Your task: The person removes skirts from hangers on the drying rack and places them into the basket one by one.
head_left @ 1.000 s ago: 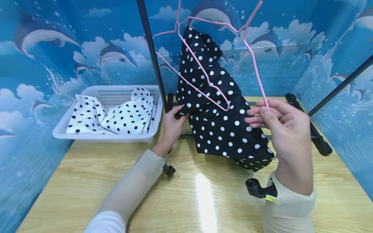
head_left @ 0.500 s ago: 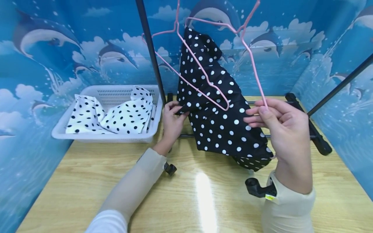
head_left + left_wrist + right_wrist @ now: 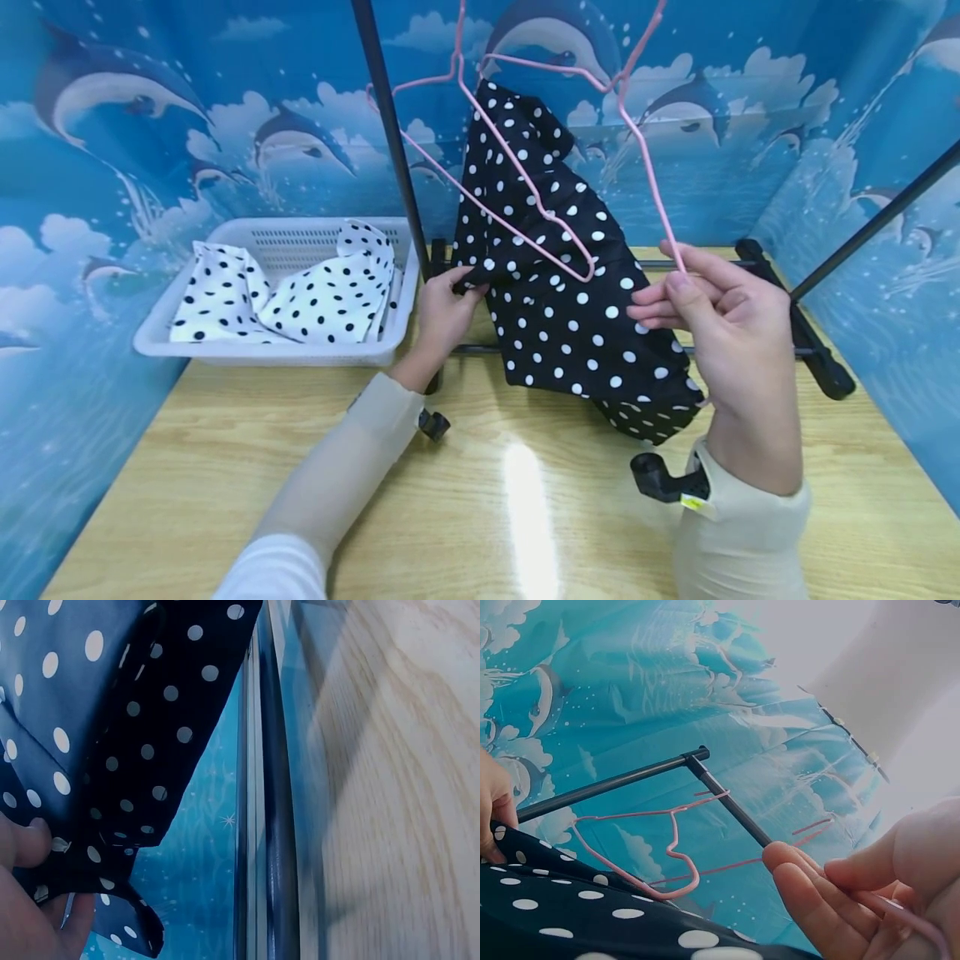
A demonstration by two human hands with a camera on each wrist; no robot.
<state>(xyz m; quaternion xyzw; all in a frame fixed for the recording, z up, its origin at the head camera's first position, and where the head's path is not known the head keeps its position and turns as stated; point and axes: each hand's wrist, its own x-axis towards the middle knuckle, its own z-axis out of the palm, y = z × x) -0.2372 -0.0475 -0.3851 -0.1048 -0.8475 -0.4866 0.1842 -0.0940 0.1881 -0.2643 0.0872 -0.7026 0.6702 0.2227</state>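
Observation:
A black garment with white dots (image 3: pixel 585 333) drapes in front of me, its top at the left end of a pink wire hanger (image 3: pixel 648 158). My left hand (image 3: pixel 442 312) pinches a fold at its left edge; the left wrist view shows the thumb and fingers on the dotted cloth (image 3: pixel 172 697). With thumb and fingers my right hand (image 3: pixel 720 321) pinches the right arm of that hanger, also seen in the right wrist view. A second pink hanger (image 3: pixel 500 137) hangs before the garment and overlaps it. The hook of the held hanger runs out of the head view.
A white basket (image 3: pixel 352 360) with white, black-dotted cloth (image 3: pixel 315 300) stands at the left. The black rack has a slanting left post (image 3: pixel 390 125), a right post (image 3: pixel 877 221) and a foot (image 3: pixel 828 375) on the wooden table (image 3: pixel 375 525). Dolphin-print sheets surround it.
The held hanger's left end and the garment's top have dipped slightly. My right hand has shifted a little left. The left hand keeps its pinch on the fold.

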